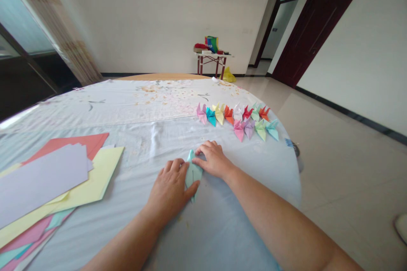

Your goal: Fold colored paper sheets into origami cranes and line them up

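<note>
A pale mint-green piece of folded paper [193,174], long and diamond-shaped with a slit down its middle, lies on the cloth-covered table in front of me. My left hand [170,181] grips it from the left, the thumb across its lower part and the fingers along its left edge. At the upper right edge, my right hand [212,159] has its thumb and curled fingers on the paper, near the top point. The fingers partly cover both edges. Beyond my right hand stand several folded paper cranes [239,130] in two rows, in mixed colours.
Stacked coloured paper sheets [95,178] lie at the left. A pale tablecloth [143,228] covers the round table, whose edge curves down on the right. Against the far wall is a small table [212,55] carrying a colourful bag, with a yellow plastic bag [229,75] beside it.
</note>
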Action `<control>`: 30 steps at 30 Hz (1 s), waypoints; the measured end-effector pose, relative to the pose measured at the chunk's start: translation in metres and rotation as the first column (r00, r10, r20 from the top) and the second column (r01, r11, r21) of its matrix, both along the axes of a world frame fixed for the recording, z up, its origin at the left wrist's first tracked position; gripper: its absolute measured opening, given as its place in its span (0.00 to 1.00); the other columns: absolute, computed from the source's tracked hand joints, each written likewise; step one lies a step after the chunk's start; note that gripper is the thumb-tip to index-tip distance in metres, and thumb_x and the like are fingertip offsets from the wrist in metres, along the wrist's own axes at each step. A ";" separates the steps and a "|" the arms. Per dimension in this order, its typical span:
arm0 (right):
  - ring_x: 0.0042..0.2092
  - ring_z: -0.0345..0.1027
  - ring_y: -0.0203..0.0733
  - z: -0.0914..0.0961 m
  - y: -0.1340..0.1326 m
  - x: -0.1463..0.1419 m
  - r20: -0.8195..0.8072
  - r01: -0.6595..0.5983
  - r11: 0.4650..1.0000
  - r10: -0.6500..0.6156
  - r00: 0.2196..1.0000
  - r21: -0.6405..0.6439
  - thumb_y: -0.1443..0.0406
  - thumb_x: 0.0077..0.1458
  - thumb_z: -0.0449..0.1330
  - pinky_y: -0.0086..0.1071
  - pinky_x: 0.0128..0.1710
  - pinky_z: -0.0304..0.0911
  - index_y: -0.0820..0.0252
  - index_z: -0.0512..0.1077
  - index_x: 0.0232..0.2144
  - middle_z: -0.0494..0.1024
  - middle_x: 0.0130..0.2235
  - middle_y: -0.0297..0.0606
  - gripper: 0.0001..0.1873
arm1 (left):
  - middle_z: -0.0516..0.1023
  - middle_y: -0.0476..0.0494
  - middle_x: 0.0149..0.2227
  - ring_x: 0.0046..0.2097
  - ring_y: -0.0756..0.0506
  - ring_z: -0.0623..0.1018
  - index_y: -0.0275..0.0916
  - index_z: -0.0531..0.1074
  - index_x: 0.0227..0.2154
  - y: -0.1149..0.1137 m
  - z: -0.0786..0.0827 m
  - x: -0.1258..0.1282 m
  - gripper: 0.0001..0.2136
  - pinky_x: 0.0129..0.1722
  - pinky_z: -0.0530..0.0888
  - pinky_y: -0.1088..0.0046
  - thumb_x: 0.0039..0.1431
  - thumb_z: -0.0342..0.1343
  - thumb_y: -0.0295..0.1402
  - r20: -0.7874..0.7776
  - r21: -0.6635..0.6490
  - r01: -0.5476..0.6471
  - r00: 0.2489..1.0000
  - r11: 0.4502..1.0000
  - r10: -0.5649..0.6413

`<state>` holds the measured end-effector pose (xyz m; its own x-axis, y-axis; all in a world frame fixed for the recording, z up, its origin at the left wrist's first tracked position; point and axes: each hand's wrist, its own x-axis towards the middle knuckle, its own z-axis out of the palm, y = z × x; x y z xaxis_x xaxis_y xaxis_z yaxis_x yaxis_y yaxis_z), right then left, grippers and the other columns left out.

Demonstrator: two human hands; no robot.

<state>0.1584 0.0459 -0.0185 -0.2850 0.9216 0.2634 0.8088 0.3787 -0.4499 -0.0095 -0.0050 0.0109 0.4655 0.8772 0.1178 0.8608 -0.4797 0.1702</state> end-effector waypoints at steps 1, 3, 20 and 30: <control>0.44 0.57 0.41 0.000 0.000 0.000 -0.003 0.004 1.000 -0.004 1.000 -0.001 0.54 0.50 0.58 0.35 0.43 0.50 0.57 0.69 0.34 0.68 0.39 0.37 0.13 | 0.68 0.39 0.45 0.48 0.40 0.66 0.38 0.66 0.45 0.000 0.001 0.001 0.19 0.46 0.64 0.62 0.56 0.44 0.44 -0.015 0.000 -0.001 1.000 1.000 0.001; 0.44 0.57 0.42 -0.001 0.000 0.000 -0.007 0.012 1.000 -0.012 1.000 -0.002 0.55 0.50 0.59 0.35 0.43 0.50 0.56 0.69 0.34 0.68 0.39 0.37 0.13 | 0.68 0.39 0.47 0.48 0.41 0.65 0.38 0.66 0.46 -0.002 0.001 0.002 0.19 0.47 0.63 0.63 0.57 0.44 0.43 -0.040 0.001 -0.003 0.999 1.000 0.003; 0.43 0.59 0.41 0.001 0.005 -0.008 -0.036 0.125 0.991 -0.127 0.991 -0.047 0.56 0.49 0.59 0.34 0.43 0.50 0.57 0.70 0.29 0.70 0.36 0.36 0.10 | 0.68 0.41 0.51 0.49 0.41 0.66 0.37 0.63 0.49 -0.001 -0.002 0.004 0.20 0.44 0.64 0.63 0.56 0.48 0.41 -0.074 0.039 -0.006 0.997 0.999 0.009; 0.42 0.59 0.40 0.001 0.006 -0.008 0.008 0.118 0.992 -0.117 0.993 -0.047 0.59 0.49 0.59 0.33 0.41 0.50 0.55 0.70 0.30 0.70 0.37 0.34 0.07 | 0.66 0.43 0.54 0.50 0.39 0.65 0.43 0.60 0.53 -0.002 -0.006 0.005 0.20 0.43 0.64 0.59 0.58 0.45 0.41 -0.185 0.067 0.030 0.983 0.997 -0.017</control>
